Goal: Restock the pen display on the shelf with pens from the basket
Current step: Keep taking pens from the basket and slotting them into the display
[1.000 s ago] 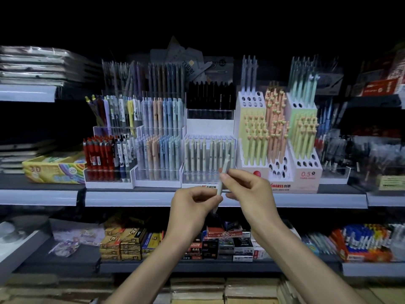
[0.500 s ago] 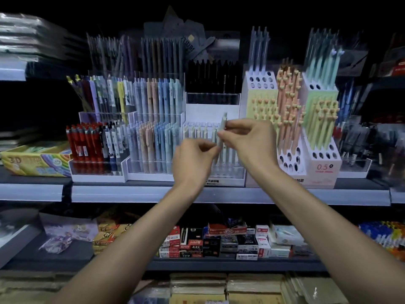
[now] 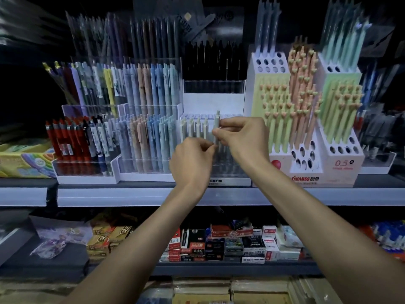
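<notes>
A pale grey-green pen (image 3: 217, 121) stands upright in front of the clear pen display (image 3: 228, 172) on the middle shelf (image 3: 131, 195). My right hand (image 3: 243, 139) pinches the pen's upper half between thumb and fingers. My left hand (image 3: 191, 161) sits just below and left, fingertips closed at the pen's lower part. Several matching pale pens (image 3: 192, 128) stand in the display's left slots. The pen's lower end is hidden behind my hands. No basket is in view.
Red and pastel pen racks (image 3: 140, 137) stand to the left, black pens (image 3: 212, 60) behind, a white stepped holder (image 3: 341, 165) of heart-topped pens to the right. Boxes of refills (image 3: 232, 244) fill the lower shelf. A yellow box (image 3: 24, 161) sits far left.
Both hands rose from below the shelf edge up to the display with the pen. The camera moved closer to the shelf.
</notes>
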A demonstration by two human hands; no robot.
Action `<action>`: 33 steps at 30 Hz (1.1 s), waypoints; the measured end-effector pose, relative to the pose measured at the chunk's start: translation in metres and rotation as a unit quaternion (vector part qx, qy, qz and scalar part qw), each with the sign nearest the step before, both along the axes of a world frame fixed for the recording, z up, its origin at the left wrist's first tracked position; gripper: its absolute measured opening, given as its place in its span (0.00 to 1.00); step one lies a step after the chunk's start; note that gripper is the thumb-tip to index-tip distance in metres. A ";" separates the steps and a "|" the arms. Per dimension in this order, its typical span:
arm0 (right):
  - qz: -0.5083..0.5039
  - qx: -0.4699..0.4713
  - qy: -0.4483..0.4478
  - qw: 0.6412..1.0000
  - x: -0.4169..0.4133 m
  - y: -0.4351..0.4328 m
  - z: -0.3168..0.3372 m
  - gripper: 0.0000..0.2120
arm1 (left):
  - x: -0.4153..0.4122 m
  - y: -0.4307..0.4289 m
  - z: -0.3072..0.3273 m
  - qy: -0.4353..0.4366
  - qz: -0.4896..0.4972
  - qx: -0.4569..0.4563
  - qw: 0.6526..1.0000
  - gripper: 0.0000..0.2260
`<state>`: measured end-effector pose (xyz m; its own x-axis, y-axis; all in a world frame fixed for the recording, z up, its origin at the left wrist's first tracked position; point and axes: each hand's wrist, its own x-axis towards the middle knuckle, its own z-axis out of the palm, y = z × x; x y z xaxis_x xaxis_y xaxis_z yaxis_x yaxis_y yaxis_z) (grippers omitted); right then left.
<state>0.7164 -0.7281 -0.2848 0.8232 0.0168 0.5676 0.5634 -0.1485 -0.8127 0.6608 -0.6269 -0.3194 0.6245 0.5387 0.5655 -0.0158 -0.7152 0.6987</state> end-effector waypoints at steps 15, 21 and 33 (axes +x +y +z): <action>-0.038 -0.032 0.025 0.998 -0.003 0.010 -0.017 0.07 | 0.010 -0.008 -0.017 0.007 0.073 -0.025 0.997 0.07; -0.052 -0.051 0.021 0.997 -0.003 0.013 -0.015 0.07 | 0.010 -0.006 -0.014 0.026 0.073 -0.053 0.996 0.08; -0.069 -0.041 0.053 0.995 -0.003 0.016 -0.014 0.04 | 0.004 -0.013 -0.003 0.053 0.063 -0.075 0.994 0.07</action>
